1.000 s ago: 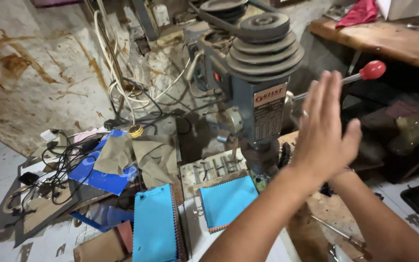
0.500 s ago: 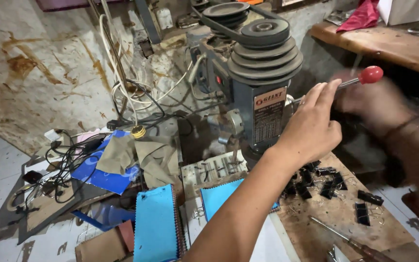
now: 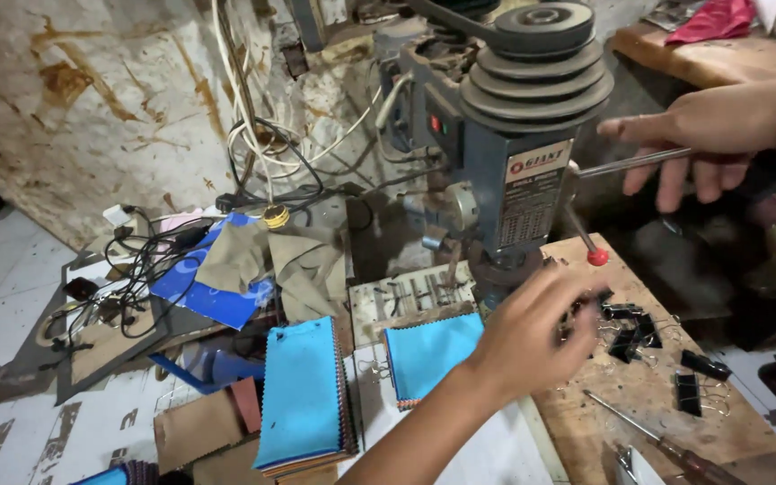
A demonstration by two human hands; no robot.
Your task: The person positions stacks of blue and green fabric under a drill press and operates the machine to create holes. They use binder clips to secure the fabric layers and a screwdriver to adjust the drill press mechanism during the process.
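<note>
My right hand [image 3: 720, 135] is far right, its grip curled loosely around the steel feed lever [image 3: 630, 163] of the drill press [image 3: 514, 153], so the handle sits ready under my fingers. My left hand [image 3: 536, 337] hovers near the press base, blurred; I cannot tell whether its grip is open or holding anything. Black binder clips [image 3: 639, 337] lie scattered just right of it on the wooden surface [image 3: 648, 395]. A blue swatch stack [image 3: 428, 355] rests beside the base, to my left.

Left hand [image 3: 532, 332] low in front of drill press [image 3: 514, 135], fingers loosely curled, blurred. Right hand [image 3: 711, 135] raised at its right, fingers around feed handle [image 3: 630, 163].
</note>
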